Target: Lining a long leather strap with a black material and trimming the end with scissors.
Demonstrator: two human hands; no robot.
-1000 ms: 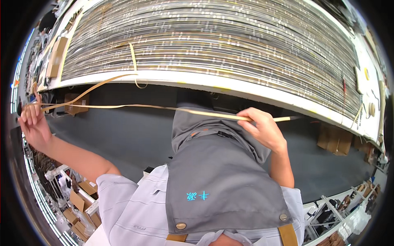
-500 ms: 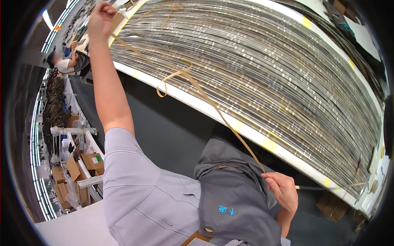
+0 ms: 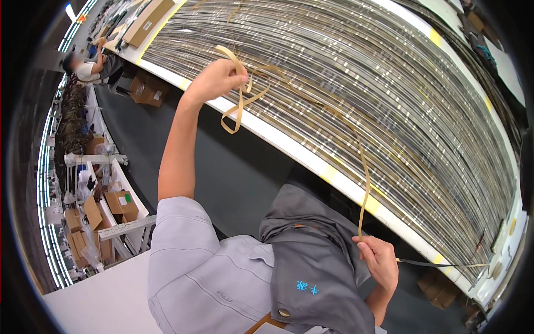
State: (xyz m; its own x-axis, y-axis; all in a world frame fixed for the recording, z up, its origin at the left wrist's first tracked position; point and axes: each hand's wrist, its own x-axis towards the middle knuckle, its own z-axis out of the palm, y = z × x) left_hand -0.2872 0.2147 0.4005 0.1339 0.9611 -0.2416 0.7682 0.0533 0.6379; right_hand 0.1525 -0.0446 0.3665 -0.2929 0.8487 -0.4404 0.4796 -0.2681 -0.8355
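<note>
A flat, flexible tan strap (image 3: 365, 183) runs between my two hands. My left hand (image 3: 216, 82), over the near edge of the table, has its fingers closed on the strap, which hangs there in loose loops. From these loops the strap arches over the strands on the table and comes down to my right hand (image 3: 381, 263). My right hand, low at the right beside my dark apron, pinches the strap between thumb and fingers. Beyond that hand a dark length with a pale end runs right to the table's corner.
Many long grey and tan strands (image 3: 389, 111) lie side by side across the white-edged table (image 3: 261, 129). A long cardboard box (image 3: 148, 22) sits at its far left end. Open cartons (image 3: 120, 206) stand on a rack at left. Another person (image 3: 86, 71) works at far left.
My left hand has come down and right from the far left, gathering the strap into loops. The strap, taut before, now sags in an arc. My right hand has barely moved.
</note>
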